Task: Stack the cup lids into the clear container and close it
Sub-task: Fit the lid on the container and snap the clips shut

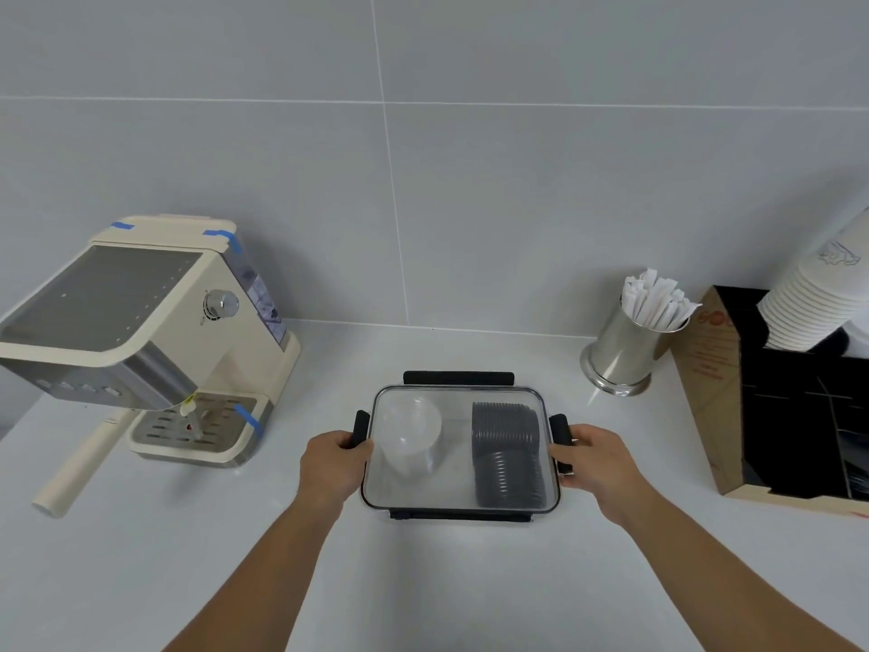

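Grey wall tiles rise behind a pale table (446,581) where the clear container (460,447) sits at the middle, its transparent lid (458,402) lying flat on top. Black latches stick out on all four sides; whether any is snapped down cannot be told. Inside, seen through the lid, a stack of clear cup lids (410,432) lies on the left and a stack of dark grey cup lids (507,451) lies on its side on the right, the two stacks apart.

On the container's left side the left hand (331,465) has its fingers (356,443) curled around the left latch (361,428). On the opposite side the right hand (599,465) has its fingers (562,456) closed on the right latch (560,428). Both forearms reach in from the bottom edge.

Well to the left stands a cream espresso machine (150,341) with strips of blue tape. To the right, a steel cup (628,352) holds paper-wrapped straws (656,298), and beside it a cardboard organiser (780,397) carries a leaning stack of white paper cups (818,298).
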Motion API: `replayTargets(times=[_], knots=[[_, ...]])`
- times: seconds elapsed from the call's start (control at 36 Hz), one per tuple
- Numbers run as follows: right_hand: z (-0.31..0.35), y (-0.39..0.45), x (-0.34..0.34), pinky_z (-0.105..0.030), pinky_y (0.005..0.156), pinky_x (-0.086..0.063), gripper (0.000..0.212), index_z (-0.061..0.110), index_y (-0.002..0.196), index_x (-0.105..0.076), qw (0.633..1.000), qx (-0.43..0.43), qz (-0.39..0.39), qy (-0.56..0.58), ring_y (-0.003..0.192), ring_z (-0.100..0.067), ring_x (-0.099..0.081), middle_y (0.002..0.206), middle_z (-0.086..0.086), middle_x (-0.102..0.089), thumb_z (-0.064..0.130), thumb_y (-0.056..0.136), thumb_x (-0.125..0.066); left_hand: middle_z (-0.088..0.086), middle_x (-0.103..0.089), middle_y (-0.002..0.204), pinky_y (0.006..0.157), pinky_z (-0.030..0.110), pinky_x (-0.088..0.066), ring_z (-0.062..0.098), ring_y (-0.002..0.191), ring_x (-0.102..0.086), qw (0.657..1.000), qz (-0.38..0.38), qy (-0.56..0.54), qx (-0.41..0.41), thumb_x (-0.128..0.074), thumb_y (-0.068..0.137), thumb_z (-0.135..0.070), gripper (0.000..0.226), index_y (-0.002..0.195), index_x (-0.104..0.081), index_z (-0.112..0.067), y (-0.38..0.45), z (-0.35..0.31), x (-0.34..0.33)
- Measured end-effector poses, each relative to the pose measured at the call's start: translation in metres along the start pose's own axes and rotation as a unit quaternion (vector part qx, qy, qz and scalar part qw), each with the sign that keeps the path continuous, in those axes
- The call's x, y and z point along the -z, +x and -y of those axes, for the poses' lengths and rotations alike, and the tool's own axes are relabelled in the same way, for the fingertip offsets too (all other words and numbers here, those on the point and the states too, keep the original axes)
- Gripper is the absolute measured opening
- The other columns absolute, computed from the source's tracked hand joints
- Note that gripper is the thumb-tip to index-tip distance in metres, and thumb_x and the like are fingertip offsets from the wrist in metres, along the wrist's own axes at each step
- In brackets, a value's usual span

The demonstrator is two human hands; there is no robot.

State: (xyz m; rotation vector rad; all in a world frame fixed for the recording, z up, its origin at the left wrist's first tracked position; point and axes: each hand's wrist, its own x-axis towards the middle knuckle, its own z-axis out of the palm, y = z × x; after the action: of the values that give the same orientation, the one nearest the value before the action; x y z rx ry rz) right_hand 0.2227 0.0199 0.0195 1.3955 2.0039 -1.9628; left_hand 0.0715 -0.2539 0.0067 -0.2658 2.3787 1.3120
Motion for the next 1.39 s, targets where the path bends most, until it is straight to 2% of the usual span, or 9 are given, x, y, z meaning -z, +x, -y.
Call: replayTargets(times=[0.28, 0.42, 0.64, 0.78, 0.83, 0.92, 1.06, 1.28, 1.39], knots=[[-0.010, 0.006, 0.000, -0.042, 0.072, -0.061, 0.021, 0.008, 0.105, -0.067, 1.000, -0.017, 0.001, 0.012, 0.087, -0.036, -0.068, 0.102, -0.021, -0.069, 0.004, 0.084, -0.071, 0.011, -0.059, 0.065, 0.063, 0.036, -0.048, 0.026, 0.061, -0.052, 1.000, 0.001, -0.015, 0.019, -0.072, 0.078, -0.013, 0.013, 0.070, -0.069, -0.003, 0.006, 0.002, 0.002], [-0.010, 0.008, 0.000, -0.042, 0.075, -0.059, 0.021, 0.011, 0.107, -0.066, 0.999, -0.039, 0.004, 0.004, 0.083, -0.031, -0.067, 0.103, -0.018, -0.069, 0.007, 0.087, -0.068, 0.017, -0.063, 0.075, 0.080, 0.051, -0.058, 0.026, 0.066, -0.058, 0.998, 0.020, -0.044, 0.033, -0.074, 0.077, -0.010, 0.023, 0.085, -0.067, 0.010, 0.008, 0.002, 0.004], [-0.007, 0.004, -0.004, -0.039, 0.067, -0.058, 0.028, 0.015, 0.115, -0.061, 0.998, -0.050, 0.002, 0.029, 0.087, -0.032, -0.068, 0.106, -0.014, -0.067, 0.005, 0.090, -0.065, 0.019, -0.071, 0.095, 0.077, 0.040, -0.061, 0.031, 0.079, -0.068, 0.994, 0.047, -0.087, 0.045, -0.073, 0.082, -0.007, 0.011, 0.090, -0.068, -0.002, 0.007, 0.001, 0.005], [-0.013, 0.004, -0.007, -0.050, 0.085, -0.057, 0.060, 0.031, 0.137, -0.044, 0.999, -0.007, -0.048, -0.007, 0.100, -0.031, -0.064, 0.115, -0.009, -0.062, 0.010, 0.087, -0.071, 0.006, -0.069, 0.094, 0.077, 0.038, -0.057, 0.026, 0.084, -0.068, 1.000, 0.016, -0.007, -0.017, -0.076, 0.081, -0.019, 0.032, 0.104, -0.054, -0.021, 0.006, 0.003, 0.004], [-0.016, 0.000, -0.011, -0.044, 0.087, -0.055, 0.065, 0.035, 0.139, -0.039, 0.993, 0.035, -0.091, -0.069, 0.101, -0.027, -0.061, 0.118, -0.002, -0.057, 0.019, 0.086, -0.073, 0.004, -0.065, 0.098, 0.072, 0.032, -0.051, 0.026, 0.088, -0.065, 0.998, -0.003, 0.029, -0.057, -0.075, 0.081, -0.021, 0.037, 0.106, -0.049, -0.022, 0.004, 0.003, 0.004], [-0.021, -0.010, -0.020, -0.026, 0.067, -0.049, 0.057, 0.033, 0.134, -0.042, 0.978, 0.101, -0.144, -0.114, 0.092, -0.020, -0.060, 0.119, 0.003, -0.052, 0.020, 0.087, -0.070, 0.005, -0.057, 0.106, 0.074, 0.031, -0.047, 0.026, 0.092, -0.059, 0.992, -0.022, 0.064, -0.102, -0.077, 0.080, -0.022, 0.041, 0.106, -0.046, -0.023, 0.002, 0.005, 0.004], [-0.027, -0.016, -0.028, -0.033, 0.083, -0.052, 0.030, 0.018, 0.120, -0.059, 0.964, 0.137, -0.173, -0.148, 0.096, -0.015, -0.057, 0.123, 0.000, -0.057, 0.018, 0.091, -0.064, 0.003, -0.060, 0.104, 0.072, 0.028, -0.045, 0.024, 0.086, -0.062, 0.991, -0.032, 0.084, -0.103, -0.076, 0.082, -0.028, 0.034, 0.102, -0.050, -0.020, 0.000, 0.009, 0.005], [-0.024, -0.016, -0.027, -0.027, 0.068, -0.048, 0.015, 0.021, 0.102, -0.069, 0.972, 0.103, -0.145, -0.155, 0.083, -0.015, -0.063, 0.094, 0.003, -0.069, 0.023, 0.092, -0.058, -0.004, -0.052, 0.115, 0.078, 0.029, -0.047, 0.019, 0.093, -0.059, 0.986, -0.051, 0.048, -0.150, -0.076, 0.082, -0.023, 0.051, 0.124, -0.048, -0.026, -0.006, 0.015, 0.001], [-0.019, -0.018, -0.023, -0.027, 0.068, -0.049, 0.012, 0.022, 0.097, -0.070, 0.976, 0.094, -0.131, -0.149, 0.081, -0.016, -0.064, 0.089, 0.003, -0.071, 0.019, 0.092, -0.059, -0.001, -0.060, 0.119, 0.086, 0.027, -0.047, 0.018, 0.102, -0.059, 0.980, -0.063, 0.062, -0.178, -0.071, 0.087, -0.023, 0.036, 0.121, -0.061, -0.019, -0.010, 0.022, -0.005]])
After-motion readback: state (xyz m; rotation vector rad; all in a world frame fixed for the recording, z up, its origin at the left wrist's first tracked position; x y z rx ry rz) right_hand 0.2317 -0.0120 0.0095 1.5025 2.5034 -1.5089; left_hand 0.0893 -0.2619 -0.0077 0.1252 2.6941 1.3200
